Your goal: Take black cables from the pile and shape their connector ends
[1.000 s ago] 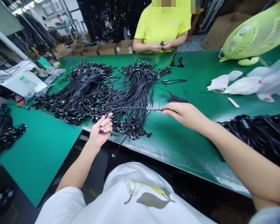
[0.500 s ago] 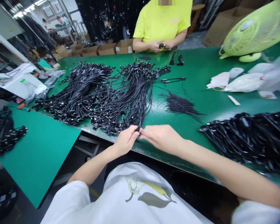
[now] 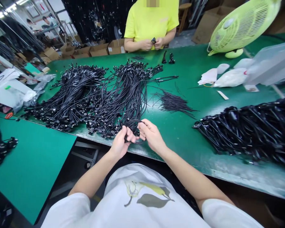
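Between my two hands, near the table's front edge, a black cable [image 3: 135, 120] is bent into a loop. My left hand [image 3: 121, 141] is closed around one side of it, with the fingers curled. My right hand [image 3: 150, 134] pinches the other side between thumb and fingers. Just beyond them lies a big heap of black cables [image 3: 133, 91] with small connectors at their ends. A second heap of cables [image 3: 78, 85] adjoins it on the left. Thin black ties [image 3: 174, 103] lie loosely piled to the right of the heaps.
Bundled cables [image 3: 249, 126] are stacked at the right on the green table [image 3: 171, 136]. White bags [image 3: 232, 77] and a green fan [image 3: 237, 28] stand behind them. Across the table a co-worker in a yellow shirt [image 3: 152, 25] handles a small black piece. A lower green table [image 3: 33, 158] adjoins at left.
My right hand has drawn in and turned upward, and the cable now shows as a loop between my hands. The whole view has shifted slightly to the right.
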Tool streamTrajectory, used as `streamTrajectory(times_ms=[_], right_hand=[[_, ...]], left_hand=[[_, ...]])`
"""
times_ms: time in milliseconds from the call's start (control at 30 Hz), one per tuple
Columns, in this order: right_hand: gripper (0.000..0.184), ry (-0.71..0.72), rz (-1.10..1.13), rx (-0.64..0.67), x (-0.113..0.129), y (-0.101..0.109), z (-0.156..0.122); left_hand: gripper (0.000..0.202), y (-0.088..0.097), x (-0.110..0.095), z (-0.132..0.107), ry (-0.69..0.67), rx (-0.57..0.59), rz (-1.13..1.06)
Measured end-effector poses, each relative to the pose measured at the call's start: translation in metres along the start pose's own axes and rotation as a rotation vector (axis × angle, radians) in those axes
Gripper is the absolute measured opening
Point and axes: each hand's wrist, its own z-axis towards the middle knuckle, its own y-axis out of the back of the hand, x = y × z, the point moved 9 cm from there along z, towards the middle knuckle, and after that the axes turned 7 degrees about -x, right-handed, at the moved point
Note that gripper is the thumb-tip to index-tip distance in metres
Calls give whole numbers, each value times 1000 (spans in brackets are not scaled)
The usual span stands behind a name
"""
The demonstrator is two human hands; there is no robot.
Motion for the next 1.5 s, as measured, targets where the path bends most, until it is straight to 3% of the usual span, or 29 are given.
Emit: streamTrajectory(times_ms=[67,100,233,433,600,800,1000,1100,1200,1300,1367,1400,1500], right_hand=[[39,-59,154,30,1,-7,-3],[43,-87,197,28,2,-9,-4],[56,-233,244,64,0,-16,-14],[44,187,-26,-128,21,-7,-31],[45,76,210,-71,9,-18,-33],[57,-97,352,-2,16,-24,-28],[56,-112,402,-7,25,-21,-23],[55,-87,367,-2,27,-18,-19],[51,28,129,-15,38,-3,-13],[41,432,-426,30,75,6,-20],[34,673,-860,234,84,-8,-35],[32,723,-1056,363,78,-13,-41],[28,609,-1437,699,47,-9,-51]], left_hand=[[42,6,2,0,-21,-81,-60],[42,5,4,-1,-19,-69,-44],[48,-4,17,-11,7,105,135],[44,-2,17,-32,-163,193,653],[50,-14,41,-40,-125,394,895],[59,-18,58,-39,-28,453,619],[54,-29,74,-52,392,380,76],[53,-36,72,-55,440,382,7],[47,-35,68,-49,430,338,-4],[45,-25,66,-39,397,242,15],[43,-18,62,-32,319,195,76],[42,-16,60,-30,277,192,127],[44,-17,63,-32,222,288,374]])
